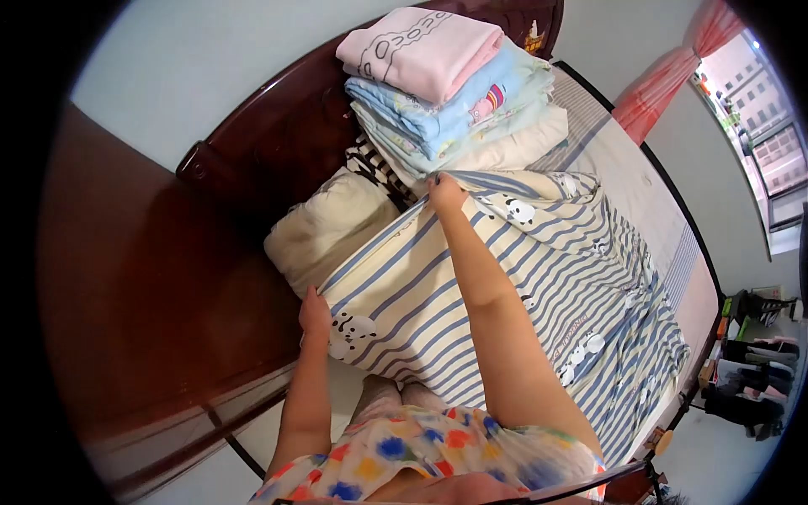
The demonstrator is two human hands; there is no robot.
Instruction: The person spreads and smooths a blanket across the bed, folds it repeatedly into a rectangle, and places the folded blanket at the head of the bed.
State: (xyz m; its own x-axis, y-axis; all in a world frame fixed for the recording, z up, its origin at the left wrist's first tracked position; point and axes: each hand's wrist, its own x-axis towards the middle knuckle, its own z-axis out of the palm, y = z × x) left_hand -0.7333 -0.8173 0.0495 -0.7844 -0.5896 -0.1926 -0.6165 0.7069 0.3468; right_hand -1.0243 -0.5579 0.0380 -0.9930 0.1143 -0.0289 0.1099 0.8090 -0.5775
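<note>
The panda-print striped quilt (pixel 539 278) hangs from both sets of fingers and spreads below and to the right of them over the bed. The left hand (pixel 315 317) has its fingers clamped on one corner, beside a printed panda; the right hand (pixel 448 195) has its fingers pinched on the same edge, farther along. Gripping at two well-separated points seems to be what draws the border between them nearly straight, while the ungripped part lies rumpled.

Just above the left fingers sits a bulky cream pillow (pixel 324 227), partly covered by the raised edge. Just beyond the right fingers is a folded pile: a pink blanket (pixel 425 52) on top, a blue cartoon quilt (pixel 450 114) beneath. It is likely stacked against the dark wooden headboard (pixel 278 126) to leave the mattress (pixel 644 181) free for spreading.
</note>
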